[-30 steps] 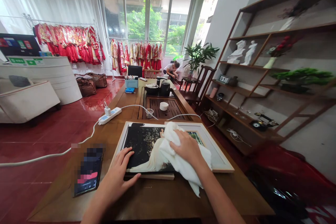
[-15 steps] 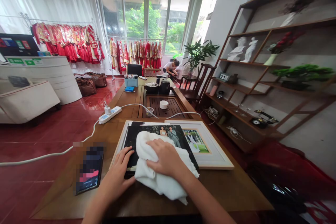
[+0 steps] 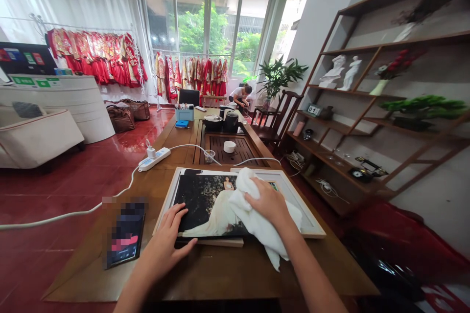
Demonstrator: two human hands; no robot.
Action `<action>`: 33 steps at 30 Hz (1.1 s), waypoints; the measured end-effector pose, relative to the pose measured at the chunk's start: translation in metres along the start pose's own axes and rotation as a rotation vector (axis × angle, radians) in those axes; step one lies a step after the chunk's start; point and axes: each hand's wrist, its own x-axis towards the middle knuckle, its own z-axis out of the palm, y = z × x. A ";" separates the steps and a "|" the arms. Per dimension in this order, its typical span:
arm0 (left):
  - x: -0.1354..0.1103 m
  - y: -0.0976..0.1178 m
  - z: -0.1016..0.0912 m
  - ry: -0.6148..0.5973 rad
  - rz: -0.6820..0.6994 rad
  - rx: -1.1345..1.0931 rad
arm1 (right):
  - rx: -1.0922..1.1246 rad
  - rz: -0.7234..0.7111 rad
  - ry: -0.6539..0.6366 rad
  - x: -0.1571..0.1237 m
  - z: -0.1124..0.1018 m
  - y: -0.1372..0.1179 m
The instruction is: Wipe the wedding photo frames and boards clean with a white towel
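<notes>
A dark wedding photo print (image 3: 200, 200) lies flat before me, a bride in a white gown visible on it. Under it rests a light wooden picture frame (image 3: 169, 195); a second white-matted frame (image 3: 311, 220) sits to the right, partly covered. My right hand (image 3: 267, 199) grips a bunched white cloth (image 3: 253, 212) against the photo's right side, hiding that part. With fingers spread, my left hand (image 3: 171, 234) presses on the photo's lower left edge and holds nothing.
A phone (image 3: 127, 234) lies on the wooden table (image 3: 205, 274) at left. Behind the frames are a power strip (image 3: 154, 159) with its white cable, a glass cup (image 3: 209, 156) and a white cup (image 3: 229, 146) on a tea tray. Shelves (image 3: 362, 129) stand at right. A person (image 3: 240, 95) crouches far back.
My right hand has slid the cloth to the right across the photo, uncovering the bride's gown and covering the right side. My left hand stays about where it was.
</notes>
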 end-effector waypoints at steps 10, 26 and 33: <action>-0.001 0.000 0.001 0.008 0.015 -0.010 | 0.188 -0.363 -0.150 -0.030 -0.007 -0.075; 0.001 -0.002 0.002 0.027 0.027 -0.001 | 0.088 -0.369 -0.163 -0.027 -0.012 -0.058; 0.000 -0.003 0.000 0.021 0.019 0.004 | -0.052 -0.041 -0.068 -0.012 -0.008 0.007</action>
